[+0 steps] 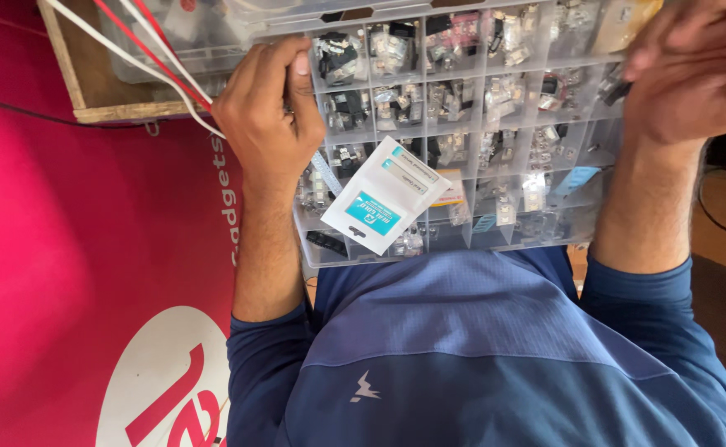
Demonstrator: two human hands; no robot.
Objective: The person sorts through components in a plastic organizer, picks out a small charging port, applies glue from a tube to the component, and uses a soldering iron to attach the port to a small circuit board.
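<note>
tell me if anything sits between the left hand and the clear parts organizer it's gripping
Nothing visible does. The left hand grips the clear parts organizer directly at its edge. A white packet lies on the lid beside that hand, not under its fingers. The right hand holds the opposite side.

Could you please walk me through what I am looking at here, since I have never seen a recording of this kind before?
There is no machine here: a person wears a camera on the head, and it looks down over their blue long-sleeved shirt at their own two bare hands. This is the only view. Both hands hold up a clear plastic organiser box, divided into many small compartments that hold tiny electronic parts, mostly bagged. The left hand grips the box's left edge, thumb laid over the lid. The right hand is at the box's upper right corner; how it grips is hard to tell. A small white packet with a teal label lies against the lid. Behind are a red banner, a wooden frame and some red and white wires.
</note>
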